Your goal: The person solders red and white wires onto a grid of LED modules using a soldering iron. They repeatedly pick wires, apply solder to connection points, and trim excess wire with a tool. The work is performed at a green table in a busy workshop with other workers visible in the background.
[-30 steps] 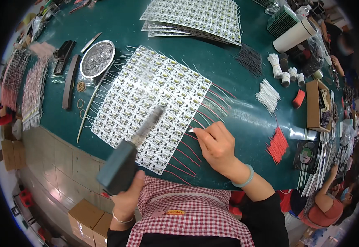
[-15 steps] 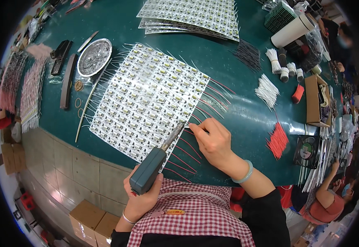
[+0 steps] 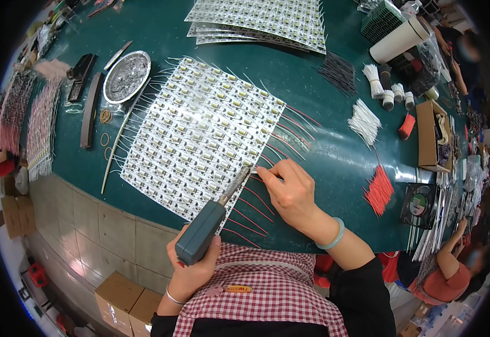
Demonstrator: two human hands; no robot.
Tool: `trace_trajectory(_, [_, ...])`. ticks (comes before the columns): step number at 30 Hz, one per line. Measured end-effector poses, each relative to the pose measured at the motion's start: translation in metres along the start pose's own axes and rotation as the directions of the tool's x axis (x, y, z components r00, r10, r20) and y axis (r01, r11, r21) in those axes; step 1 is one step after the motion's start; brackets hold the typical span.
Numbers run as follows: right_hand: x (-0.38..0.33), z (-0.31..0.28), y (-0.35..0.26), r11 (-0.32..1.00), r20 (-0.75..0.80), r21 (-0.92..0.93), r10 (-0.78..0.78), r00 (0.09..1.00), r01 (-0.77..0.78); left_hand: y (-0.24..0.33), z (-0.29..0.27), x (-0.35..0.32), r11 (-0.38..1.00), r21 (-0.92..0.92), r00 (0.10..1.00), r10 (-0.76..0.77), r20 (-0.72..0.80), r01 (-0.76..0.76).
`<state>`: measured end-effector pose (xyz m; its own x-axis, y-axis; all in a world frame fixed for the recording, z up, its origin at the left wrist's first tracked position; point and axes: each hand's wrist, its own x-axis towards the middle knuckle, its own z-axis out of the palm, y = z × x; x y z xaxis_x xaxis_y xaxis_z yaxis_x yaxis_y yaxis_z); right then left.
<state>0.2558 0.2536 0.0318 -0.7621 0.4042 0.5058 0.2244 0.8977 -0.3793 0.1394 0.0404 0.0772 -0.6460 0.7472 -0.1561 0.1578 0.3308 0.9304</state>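
A white circuit board panel (image 3: 200, 121) with rows of small yellow parts lies tilted on the green table. Thin white wires stick out from its left side, and red wires (image 3: 252, 218) trail from its right edge. My left hand (image 3: 195, 271) is wrapped round the grip of a dark green soldering gun (image 3: 202, 230). The gun's tip meets the panel near its right edge. Just beside that tip, my right hand (image 3: 293, 188) pinches a thin wire at the board's edge; the wire is mostly hidden by the fingers.
More panels (image 3: 259, 25) are stacked at the back. A foil-lined bowl (image 3: 127, 77) stands left of the panel. To the right lie bundles of white wires (image 3: 364, 122), red wires (image 3: 379, 191) and black wires (image 3: 337, 73), a small fan (image 3: 419, 206) and a cardboard box (image 3: 426, 135).
Both hands and the soldering gun stay almost in place, with the tip still at the board's right edge. At the far right, other people have shifted their arms slightly.
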Motion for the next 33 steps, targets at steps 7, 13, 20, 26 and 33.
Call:
trace_trajectory(7, [-0.001,0.001,0.000,1.000,-0.003,-0.007,0.006,1.000,-0.006,-0.019,0.000,-0.013,1.000,0.000,0.997,0.006,-0.081,-0.006])
trace_trajectory(13, [0.002,0.001,-0.001,1.000,-0.033,0.006,-0.007,0.999,0.007,-0.012,0.002,-0.011,1.000,-0.022,0.995,0.009,-0.104,-0.011])
trace_trajectory(20, [-0.010,-0.001,-0.013,0.999,-0.024,0.000,-0.036,0.999,0.036,-0.007,-0.004,-0.017,0.997,-0.021,0.993,-0.082,-0.080,0.080])
trace_trajectory(26, [-0.013,0.004,-0.013,0.999,0.008,0.025,-0.029,1.000,0.029,-0.003,-0.006,-0.018,1.000,0.022,0.997,-0.006,-0.072,0.008])
trace_trajectory(33, [-0.013,0.003,-0.014,0.999,0.027,0.024,-0.032,0.999,0.031,-0.005,-0.008,-0.017,0.998,0.058,0.999,0.036,-0.008,-0.035])
